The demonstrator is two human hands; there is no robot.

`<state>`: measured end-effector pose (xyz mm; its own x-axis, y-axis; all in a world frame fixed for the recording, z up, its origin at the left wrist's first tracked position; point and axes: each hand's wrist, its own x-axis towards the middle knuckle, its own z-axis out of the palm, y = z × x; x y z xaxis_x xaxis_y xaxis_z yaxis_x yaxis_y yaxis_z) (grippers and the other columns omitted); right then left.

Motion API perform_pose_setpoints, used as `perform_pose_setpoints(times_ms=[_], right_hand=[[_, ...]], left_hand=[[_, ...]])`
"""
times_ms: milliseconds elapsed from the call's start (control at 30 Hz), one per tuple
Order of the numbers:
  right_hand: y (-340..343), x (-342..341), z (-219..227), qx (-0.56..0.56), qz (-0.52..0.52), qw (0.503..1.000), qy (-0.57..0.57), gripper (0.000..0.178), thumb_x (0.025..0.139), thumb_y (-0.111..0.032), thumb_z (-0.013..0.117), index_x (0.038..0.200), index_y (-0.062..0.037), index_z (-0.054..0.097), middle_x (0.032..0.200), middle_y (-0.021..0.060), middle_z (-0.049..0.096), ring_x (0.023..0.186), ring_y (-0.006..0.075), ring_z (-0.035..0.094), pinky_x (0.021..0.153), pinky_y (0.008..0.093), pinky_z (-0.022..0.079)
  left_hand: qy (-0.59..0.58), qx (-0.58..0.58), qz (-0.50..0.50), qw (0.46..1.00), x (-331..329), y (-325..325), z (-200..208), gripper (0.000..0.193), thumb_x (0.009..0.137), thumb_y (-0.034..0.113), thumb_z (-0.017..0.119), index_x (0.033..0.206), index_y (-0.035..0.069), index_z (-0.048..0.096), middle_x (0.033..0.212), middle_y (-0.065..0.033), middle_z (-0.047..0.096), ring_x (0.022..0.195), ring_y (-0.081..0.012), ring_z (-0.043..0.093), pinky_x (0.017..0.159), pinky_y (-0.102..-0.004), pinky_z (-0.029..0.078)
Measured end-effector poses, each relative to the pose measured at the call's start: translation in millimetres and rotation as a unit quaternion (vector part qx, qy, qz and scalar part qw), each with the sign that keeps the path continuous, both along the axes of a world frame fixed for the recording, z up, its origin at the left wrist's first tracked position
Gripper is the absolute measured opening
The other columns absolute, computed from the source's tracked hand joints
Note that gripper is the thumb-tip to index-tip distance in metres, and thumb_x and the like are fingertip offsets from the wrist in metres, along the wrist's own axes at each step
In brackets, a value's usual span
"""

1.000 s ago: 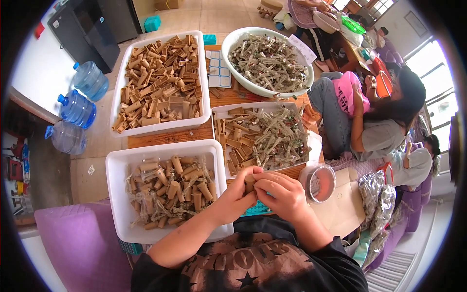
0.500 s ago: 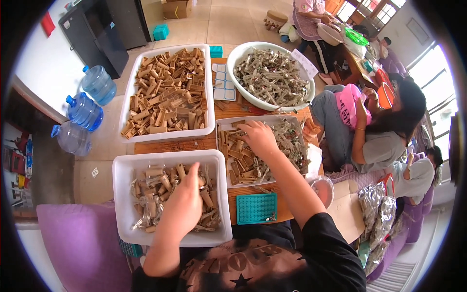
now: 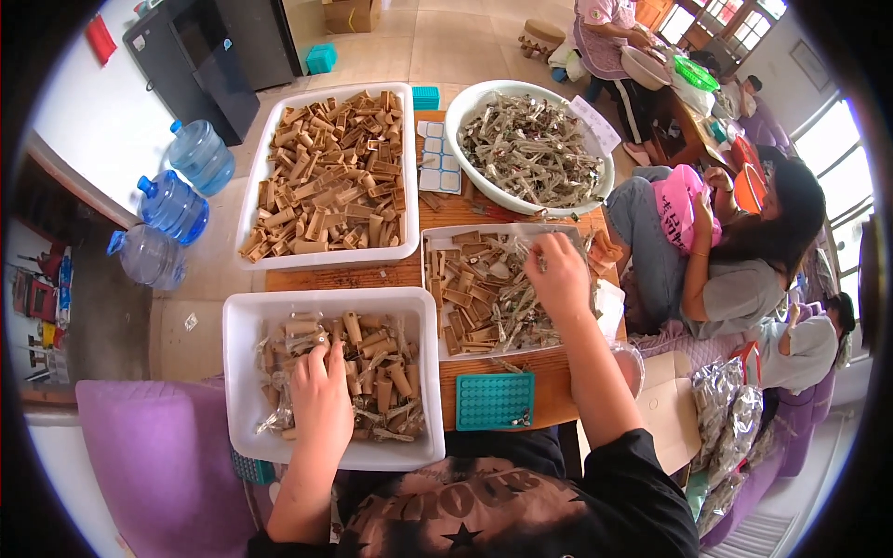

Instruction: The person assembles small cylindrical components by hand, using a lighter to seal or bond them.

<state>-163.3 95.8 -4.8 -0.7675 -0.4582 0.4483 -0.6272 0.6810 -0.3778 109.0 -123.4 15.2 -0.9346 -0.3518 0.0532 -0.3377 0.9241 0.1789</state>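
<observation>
My left hand point(image 3: 322, 389) reaches into the near white tray point(image 3: 240, 418), its fingers drawn together over brown trough-shaped pieces point(image 3: 383, 367), some with clear wrappers. A tiny shiny spot shows at its fingertips; what they grip is not clear. Above the middle shallow tray point(image 3: 430, 321), my right hand point(image 3: 562, 279) has curled fingers beside a pile of small clear-wrapped bundles point(image 3: 521, 312). Something pale and see-through is blurred near those fingertips, too smeared to name. Loose brown pieces point(image 3: 465, 279) fill the left part of that tray.
A large white tray point(image 3: 409, 223) of brown pieces stands at the far left, beside a round basin point(image 3: 450, 130) heaped with wrapped bundles. Nearby are a teal grid tray point(image 3: 495, 402) and an open cardboard box point(image 3: 665, 409). To the right sits a person point(image 3: 744, 270) holding a pink bag.
My right hand has shifted from the brown pieces rightward to the wrapped bundles. The left hand has lowered and moved left, its fingers now down among the pieces. The whole view has shifted slightly.
</observation>
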Motion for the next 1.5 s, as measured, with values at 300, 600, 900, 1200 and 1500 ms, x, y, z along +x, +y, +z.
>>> perform_pose_setpoints(times_ms=[300,600,900,1200,1500], right_hand=[[-12,-8,-15,0.133,0.044,0.990,0.016,0.009,0.080,-0.017,0.063,0.084,-0.0095,0.065,0.086,0.0063,0.059,0.091,0.0257,0.056,0.077,0.0414,0.042],[-39,-11,-43,0.302,0.039,0.950,-0.072,0.023,0.072,-0.025,0.072,0.092,-0.0130,0.068,0.098,0.0060,0.065,0.100,0.0252,0.058,0.084,0.0454,0.041],[10,-16,32,-0.083,-0.013,0.972,-0.219,0.019,0.069,-0.006,0.069,0.086,0.0011,0.065,0.070,0.0088,0.063,0.062,0.0142,0.057,0.059,0.0280,0.046],[30,-18,50,0.099,-0.102,0.989,-0.044,0.020,0.074,-0.011,0.069,0.091,-0.0015,0.064,0.085,0.0125,0.063,0.077,0.0287,0.062,0.072,0.0373,0.049],[17,-9,16,0.065,-0.001,0.992,-0.110,0.018,0.077,-0.016,0.069,0.089,-0.0037,0.066,0.093,0.0135,0.064,0.087,0.0304,0.061,0.078,0.0390,0.048]], left_hand=[[-0.058,0.824,-0.435,0.358,-48,76,129,0.027,0.095,0.024,0.052,0.102,-0.001,0.061,0.098,-0.0107,0.062,0.091,-0.0188,0.059,0.078,-0.0281,0.046],[-0.234,0.859,-0.454,-0.040,-50,160,184,0.031,0.097,0.026,0.049,0.106,-0.002,0.059,0.092,-0.0051,0.060,0.086,-0.0107,0.056,0.075,-0.0235,0.044],[-0.281,0.876,-0.379,-0.100,-43,160,188,0.030,0.095,0.019,0.046,0.109,-0.005,0.057,0.092,-0.0066,0.061,0.080,-0.0101,0.058,0.067,-0.0226,0.046],[-0.245,0.866,-0.424,-0.099,-45,162,178,0.034,0.091,0.020,0.051,0.114,-0.005,0.054,0.103,-0.0114,0.060,0.086,-0.0139,0.059,0.069,-0.0277,0.048],[-0.303,0.850,-0.411,-0.128,-44,155,177,0.031,0.093,0.019,0.051,0.112,-0.004,0.056,0.104,-0.0097,0.059,0.093,-0.0154,0.057,0.077,-0.0251,0.045]])
